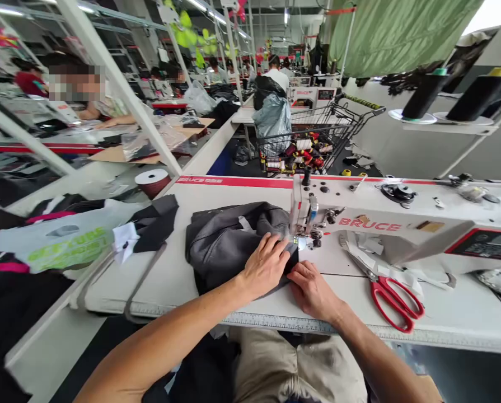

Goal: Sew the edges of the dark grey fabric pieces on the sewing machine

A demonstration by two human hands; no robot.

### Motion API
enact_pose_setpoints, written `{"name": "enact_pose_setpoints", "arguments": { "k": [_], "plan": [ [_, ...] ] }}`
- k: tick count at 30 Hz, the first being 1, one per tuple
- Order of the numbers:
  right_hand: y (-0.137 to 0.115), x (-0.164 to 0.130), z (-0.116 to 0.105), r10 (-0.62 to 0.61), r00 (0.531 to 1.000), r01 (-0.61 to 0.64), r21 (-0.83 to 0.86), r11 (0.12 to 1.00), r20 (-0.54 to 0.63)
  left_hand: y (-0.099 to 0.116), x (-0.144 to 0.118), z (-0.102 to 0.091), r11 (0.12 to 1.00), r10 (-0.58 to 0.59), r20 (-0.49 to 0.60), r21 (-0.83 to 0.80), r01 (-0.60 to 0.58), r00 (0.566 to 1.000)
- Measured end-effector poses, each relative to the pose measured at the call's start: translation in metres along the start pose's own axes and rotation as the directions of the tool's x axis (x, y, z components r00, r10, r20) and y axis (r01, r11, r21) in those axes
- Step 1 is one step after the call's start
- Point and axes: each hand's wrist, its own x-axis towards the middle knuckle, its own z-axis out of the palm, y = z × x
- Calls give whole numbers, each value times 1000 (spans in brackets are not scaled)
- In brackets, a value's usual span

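Observation:
A dark grey garment (220,240) lies bunched on the white sewing table, its right edge beside the needle area of a white sewing machine (410,210). My left hand (267,263) rests on top of the cloth, fingers spread and slightly bent, just left of the machine's head. Close to the front of the needle area, my right hand (311,285) has its fingers curled and pinched at the garment's edge. The fingertips are partly hidden. A small pale label or tape (246,224) shows on the upper part of the garment.
Red-handled scissors (396,302) lie right of my right hand, near white scraps. Dark cloth pieces (155,224) sit at the table's left end by a ribbon spool (153,182). Behind the machine stands a wire cart (338,129) holding thread cones. People work beyond.

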Motion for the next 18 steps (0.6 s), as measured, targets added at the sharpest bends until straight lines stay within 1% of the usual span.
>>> {"name": "enact_pose_setpoints", "arguments": {
  "k": [2,5,7,9,10,12,14,16,18],
  "plan": [
    [-1,-1,-4,1,999,-2,15,1000,37,-1,-18,-8,995,-77,-17,66,78,997],
    [-3,4,-7,49,995,-51,14,999,85,-9,-36,-20,977,-183,-14,109,183,983],
    [-9,10,-6,87,986,-86,-12,996,145,-15,-39,-31,965,-239,10,118,236,971],
    [-21,13,-1,103,975,-88,-80,993,199,-19,-36,-44,961,-253,33,124,247,967],
    [-29,12,3,94,973,-71,-113,991,210,-19,-32,-50,963,-242,35,127,236,970],
    [-46,3,13,43,981,-15,-148,989,191,-14,-25,-60,975,-190,29,126,185,981],
    [-61,-11,24,-10,988,33,-146,989,155,-5,-18,-65,988,-113,27,113,109,993],
    [-69,-28,32,-51,990,71,-151,986,134,7,-13,-62,996,-37,34,80,34,999],
    [-70,-42,37,-72,990,90,-148,985,120,18,-11,-54,999,27,54,30,-28,998]
  ]
}}
